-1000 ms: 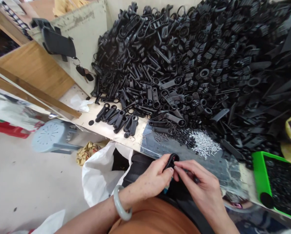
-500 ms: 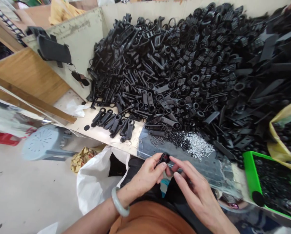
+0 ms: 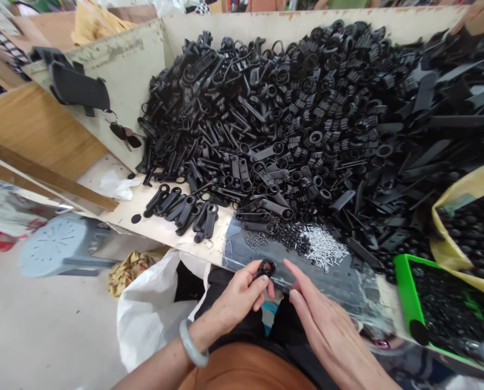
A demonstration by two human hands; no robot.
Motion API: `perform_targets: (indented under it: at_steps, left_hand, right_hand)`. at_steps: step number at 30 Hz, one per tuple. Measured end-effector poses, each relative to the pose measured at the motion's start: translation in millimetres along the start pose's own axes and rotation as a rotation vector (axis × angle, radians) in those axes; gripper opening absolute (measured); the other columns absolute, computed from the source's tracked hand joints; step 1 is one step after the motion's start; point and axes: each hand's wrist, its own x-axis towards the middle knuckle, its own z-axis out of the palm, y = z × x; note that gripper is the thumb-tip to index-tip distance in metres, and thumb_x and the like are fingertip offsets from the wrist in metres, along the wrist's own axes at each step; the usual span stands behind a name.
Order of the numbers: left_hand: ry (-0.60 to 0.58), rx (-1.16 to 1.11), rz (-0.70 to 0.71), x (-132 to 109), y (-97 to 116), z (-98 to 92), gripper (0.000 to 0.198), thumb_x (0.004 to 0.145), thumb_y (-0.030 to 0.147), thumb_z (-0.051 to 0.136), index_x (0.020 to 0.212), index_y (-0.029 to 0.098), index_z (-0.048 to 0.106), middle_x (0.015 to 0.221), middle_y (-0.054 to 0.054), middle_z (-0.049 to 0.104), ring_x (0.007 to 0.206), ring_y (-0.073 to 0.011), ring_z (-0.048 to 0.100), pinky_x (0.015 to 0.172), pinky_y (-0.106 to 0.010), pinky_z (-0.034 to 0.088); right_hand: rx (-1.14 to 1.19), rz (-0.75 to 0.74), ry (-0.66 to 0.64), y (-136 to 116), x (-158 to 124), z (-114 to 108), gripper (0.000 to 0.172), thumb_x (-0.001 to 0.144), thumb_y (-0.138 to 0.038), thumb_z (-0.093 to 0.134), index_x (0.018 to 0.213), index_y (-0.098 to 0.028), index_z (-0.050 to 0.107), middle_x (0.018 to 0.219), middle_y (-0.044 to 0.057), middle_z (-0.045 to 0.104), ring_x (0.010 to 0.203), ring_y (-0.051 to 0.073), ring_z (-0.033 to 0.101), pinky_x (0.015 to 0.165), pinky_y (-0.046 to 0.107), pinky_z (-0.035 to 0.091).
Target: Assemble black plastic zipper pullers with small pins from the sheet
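At the desk's point(image 3: 209, 250) near edge, the left hand point(image 3: 236, 298) pinches a black ringed part point(image 3: 261, 269); the right hand point(image 3: 325, 314) is near, fingers and thumb spread.

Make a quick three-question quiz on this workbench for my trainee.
1. Which hand holds the black ringed part? A) right B) left
2. True or false: in the picture, the green tray is left of the silver pins.
3. Fill in: a bunch of ____ hangs against the pale panel.

Key:
1. B, the left hand.
2. False; the green tray is right of the silver pins.
3. keys.
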Motion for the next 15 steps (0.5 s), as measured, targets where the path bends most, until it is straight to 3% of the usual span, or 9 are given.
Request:
perform_targets:
  at_steps: [4, 8, 15]
  left_hand:
    - [0.012, -0.022, -0.006, 1.3, -0.7, 0.2, 0.039, 0.095, 0.049, 0.063, 0.112, 0.014, 0.058, 0.078, 0.002, 0.06, 0.049, -0.0041, 0.038, 0.049, -0.023, 0.025]
    - [0.024, -0.035, -0.013, 1.0, 1.3, 1.0, 0.04, 0.094, 0.05, 0.064, 0.11, 0.014, 0.059, 0.078, 0.002, 0.06, 0.049, -0.004, 0.038, 0.049, -0.022, 0.026]
    - [0.021, -0.018, -0.019, 1.5, 2.1, 1.5, 0.039, 0.095, 0.051, 0.063, 0.109, 0.015, 0.058, 0.079, 0.002, 0.06, 0.049, -0.0036, 0.037, 0.049, -0.022, 0.026]
  right_hand:
    - [0.097, -0.062, -0.021, -0.1, 2.7, 3.2, 0.032, 0.109, -0.025, 0.035, 0.133, -0.023, 0.057, 0.098, 0.005, 0.076, 0.078, 0.015, 0.076, 0.07, 0.023, 0.061]
    - [-0.043, -0.176, 0.062, 3.4, 4.4, 4.1, 0.036, 0.108, -0.019, 0.037, 0.131, -0.021, 0.064, 0.091, 0.005, 0.071, 0.065, 0.012, 0.072, 0.06, 0.019, 0.056]
    - [-0.059, -0.159, 0.137, 0.4, 3.8, 2.9, 0.035, 0.107, -0.02, 0.042, 0.125, -0.023, 0.072, 0.092, 0.004, 0.071, 0.07, 0.01, 0.071, 0.064, 0.017, 0.054]
